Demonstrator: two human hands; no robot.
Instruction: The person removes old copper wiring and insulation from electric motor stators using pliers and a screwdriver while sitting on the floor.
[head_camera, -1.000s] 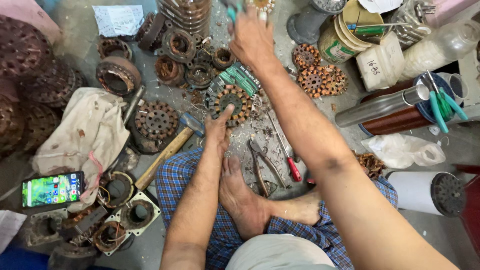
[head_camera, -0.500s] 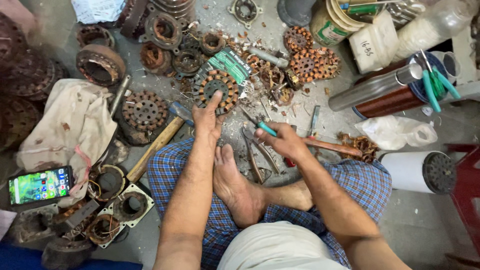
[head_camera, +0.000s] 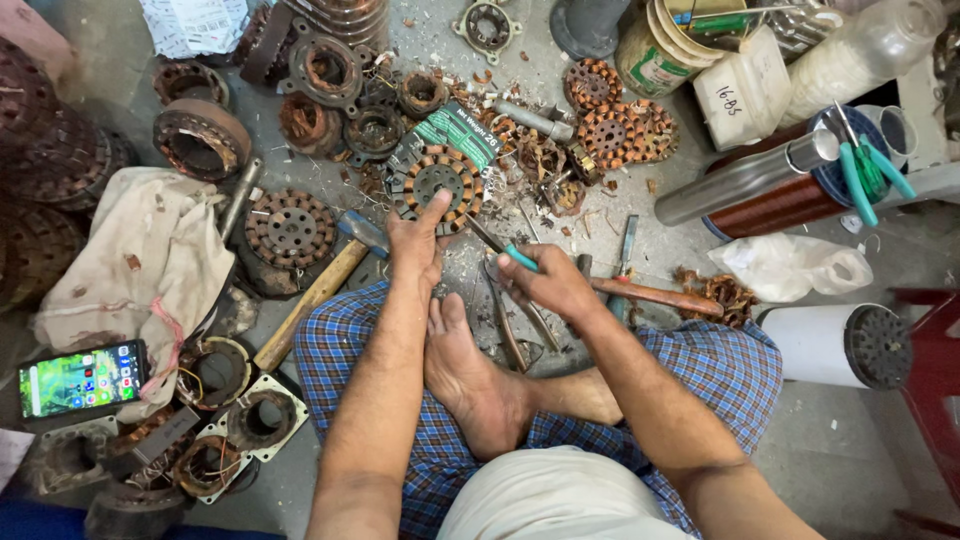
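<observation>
At my near left a phone (head_camera: 80, 380) lies lit on the floor, just beside a dirty cloth (head_camera: 130, 260). A wooden-handled hammer (head_camera: 320, 285) sits by my knee. Far right stand a copper wire spool (head_camera: 775, 195), a white canister (head_camera: 745, 95) and a crumpled plastic bag (head_camera: 790, 265).

Round copper-wound stator (head_camera: 437, 181) flat on floor, teal-handled screwdriver (head_camera: 502, 249) angled toward it

Your left hand (head_camera: 418, 243) sits on the stator (head_camera: 436, 184) at center frame, and your right hand (head_camera: 548, 283) is just right of it, gripping a small screwdriver (head_camera: 500, 248). There's a hammer (head_camera: 318, 290) lower left of them, a phone (head_camera: 80, 380) far left on the floor (head_camera: 850, 460), and wire spools (head_camera: 770, 190) upper right.
</observation>
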